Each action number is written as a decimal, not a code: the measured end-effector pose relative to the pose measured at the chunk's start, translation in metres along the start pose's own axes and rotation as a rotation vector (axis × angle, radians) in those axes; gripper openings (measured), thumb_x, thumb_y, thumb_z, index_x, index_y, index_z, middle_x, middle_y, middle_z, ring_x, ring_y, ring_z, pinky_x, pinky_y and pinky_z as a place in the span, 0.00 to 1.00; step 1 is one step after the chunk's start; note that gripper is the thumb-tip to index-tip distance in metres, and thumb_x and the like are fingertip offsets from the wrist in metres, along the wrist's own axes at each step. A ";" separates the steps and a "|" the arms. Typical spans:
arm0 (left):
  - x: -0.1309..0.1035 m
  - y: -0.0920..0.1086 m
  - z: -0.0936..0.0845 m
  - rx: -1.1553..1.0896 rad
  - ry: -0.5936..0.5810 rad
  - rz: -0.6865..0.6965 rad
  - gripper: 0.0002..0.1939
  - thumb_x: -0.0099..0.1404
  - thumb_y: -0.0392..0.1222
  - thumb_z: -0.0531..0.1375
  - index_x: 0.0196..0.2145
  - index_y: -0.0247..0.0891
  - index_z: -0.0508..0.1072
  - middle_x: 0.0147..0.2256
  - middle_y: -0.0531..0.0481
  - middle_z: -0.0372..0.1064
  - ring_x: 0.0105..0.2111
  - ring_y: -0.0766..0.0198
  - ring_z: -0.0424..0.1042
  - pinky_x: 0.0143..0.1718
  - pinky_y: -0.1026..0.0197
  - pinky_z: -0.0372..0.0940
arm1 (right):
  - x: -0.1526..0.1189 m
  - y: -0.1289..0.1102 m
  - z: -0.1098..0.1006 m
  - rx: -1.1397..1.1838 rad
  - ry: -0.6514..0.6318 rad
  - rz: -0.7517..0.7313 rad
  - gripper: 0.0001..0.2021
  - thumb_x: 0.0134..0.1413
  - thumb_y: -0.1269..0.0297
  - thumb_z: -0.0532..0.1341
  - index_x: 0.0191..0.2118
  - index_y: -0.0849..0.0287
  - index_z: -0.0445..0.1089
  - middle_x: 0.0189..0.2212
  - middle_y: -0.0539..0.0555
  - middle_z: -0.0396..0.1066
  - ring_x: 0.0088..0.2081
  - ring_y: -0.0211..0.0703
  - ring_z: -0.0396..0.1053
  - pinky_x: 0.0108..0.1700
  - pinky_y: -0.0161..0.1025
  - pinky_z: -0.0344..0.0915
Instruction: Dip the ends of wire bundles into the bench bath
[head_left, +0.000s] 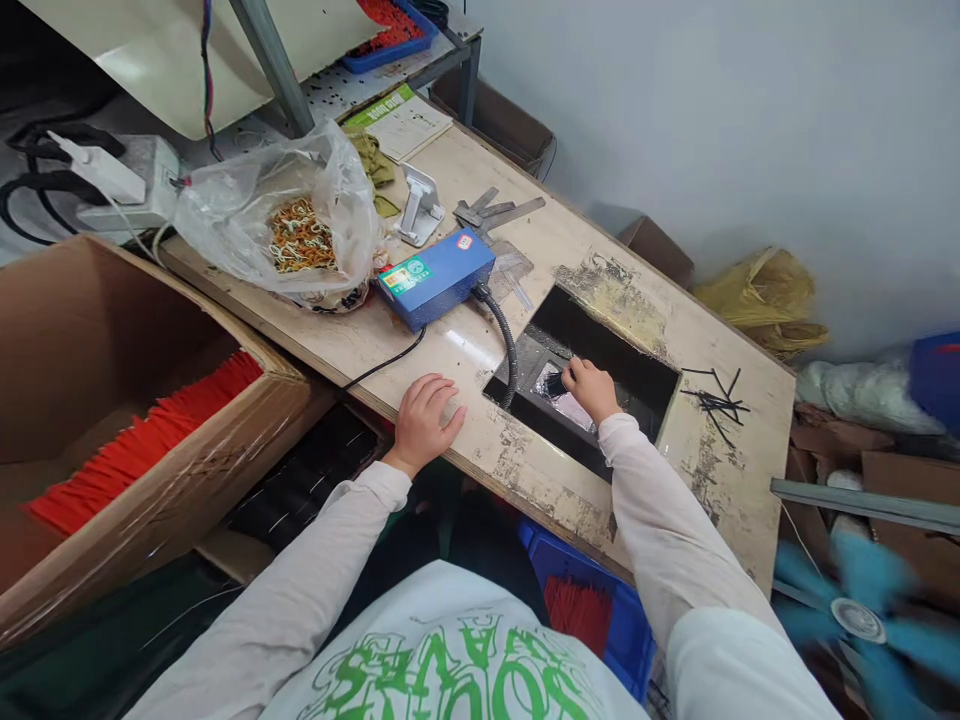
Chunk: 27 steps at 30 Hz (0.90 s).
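Note:
My right hand (590, 388) is closed on a small dark bundle (554, 384), its exact kind hard to make out. It reaches into a rectangular opening in the bench (637, 372). Below the bundle lies a shiny silver surface (571, 408) inside a dark metal frame, like a solder pot. At the front edge of the bench my left hand (425, 420) rests flat, fingers stretched and holding nothing. A blue box (439, 277) with a ribbed black hose running into the opening sits beyond it. Several thin black wire-like pieces (716, 400) lie right of the opening.
A clear plastic bag (349, 215) of yellow-and-white pieces, a white phone stand (420, 205) and metal calipers (499, 212) lie farther back. A cardboard box (247, 340) with red strands borders the left. A blue fan (859, 620) spins at lower right.

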<state>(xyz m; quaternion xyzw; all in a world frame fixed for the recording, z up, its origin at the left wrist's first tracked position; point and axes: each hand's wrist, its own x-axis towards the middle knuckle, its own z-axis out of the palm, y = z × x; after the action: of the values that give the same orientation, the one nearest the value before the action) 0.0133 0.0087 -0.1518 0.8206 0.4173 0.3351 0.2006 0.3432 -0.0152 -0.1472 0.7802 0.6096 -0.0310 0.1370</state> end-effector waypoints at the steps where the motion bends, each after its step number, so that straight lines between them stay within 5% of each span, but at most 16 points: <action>1: 0.000 0.000 0.000 -0.002 -0.002 -0.002 0.12 0.61 0.42 0.59 0.42 0.39 0.72 0.45 0.42 0.73 0.53 0.49 0.67 0.56 0.43 0.63 | -0.003 0.003 -0.005 0.002 0.014 -0.004 0.15 0.67 0.59 0.48 0.46 0.61 0.69 0.39 0.59 0.71 0.30 0.41 0.65 0.29 0.38 0.44; 5: 0.001 -0.001 0.000 0.001 0.012 0.015 0.12 0.60 0.42 0.59 0.42 0.39 0.72 0.45 0.42 0.72 0.52 0.49 0.67 0.55 0.43 0.63 | -0.037 0.018 -0.033 0.024 0.120 -0.050 0.17 0.67 0.58 0.47 0.40 0.61 0.70 0.36 0.59 0.70 0.28 0.40 0.63 0.27 0.38 0.43; 9: 0.001 -0.001 0.002 0.018 0.036 0.041 0.12 0.61 0.42 0.59 0.42 0.38 0.72 0.44 0.41 0.73 0.51 0.50 0.68 0.55 0.45 0.63 | -0.095 0.017 -0.057 0.201 0.044 -0.444 0.15 0.64 0.58 0.49 0.36 0.58 0.70 0.30 0.55 0.69 0.25 0.38 0.61 0.27 0.36 0.50; 14: 0.003 -0.002 0.003 0.029 0.036 0.053 0.13 0.61 0.43 0.59 0.43 0.38 0.72 0.44 0.41 0.72 0.50 0.50 0.68 0.55 0.45 0.63 | -0.121 0.006 -0.068 0.274 0.073 -0.560 0.16 0.64 0.59 0.50 0.30 0.57 0.69 0.26 0.53 0.67 0.25 0.38 0.61 0.26 0.36 0.52; 17: 0.006 -0.002 -0.001 0.013 0.047 0.052 0.16 0.61 0.45 0.59 0.45 0.37 0.70 0.45 0.40 0.71 0.51 0.49 0.67 0.55 0.45 0.62 | -0.112 0.014 -0.073 0.361 0.207 -0.419 0.16 0.63 0.59 0.50 0.29 0.57 0.69 0.27 0.53 0.68 0.26 0.39 0.63 0.28 0.35 0.55; 22: 0.004 0.025 -0.012 -0.099 0.027 0.006 0.27 0.58 0.52 0.62 0.50 0.34 0.67 0.50 0.36 0.68 0.55 0.46 0.64 0.59 0.42 0.57 | -0.109 0.014 -0.077 0.850 0.522 0.089 0.14 0.60 0.53 0.52 0.31 0.56 0.65 0.24 0.50 0.64 0.27 0.41 0.63 0.31 0.37 0.60; 24: -0.001 0.049 -0.011 -0.247 -0.112 -0.041 0.28 0.57 0.54 0.63 0.50 0.34 0.69 0.50 0.36 0.69 0.54 0.48 0.65 0.60 0.43 0.57 | -0.113 -0.001 -0.072 1.105 0.528 0.224 0.14 0.61 0.51 0.49 0.32 0.54 0.61 0.23 0.48 0.60 0.25 0.40 0.59 0.25 0.36 0.58; 27: -0.008 0.090 -0.002 -0.542 -0.485 -0.189 0.29 0.53 0.55 0.66 0.48 0.34 0.72 0.49 0.37 0.71 0.50 0.49 0.70 0.56 0.47 0.62 | -0.124 -0.038 -0.062 1.546 0.393 0.304 0.13 0.61 0.50 0.48 0.32 0.52 0.57 0.22 0.46 0.55 0.20 0.37 0.53 0.18 0.33 0.50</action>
<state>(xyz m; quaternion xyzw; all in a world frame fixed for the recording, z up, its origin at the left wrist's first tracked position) 0.0582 -0.0487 -0.0989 0.7511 0.3275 0.2093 0.5336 0.2678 -0.1077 -0.0672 0.7197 0.3161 -0.2870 -0.5475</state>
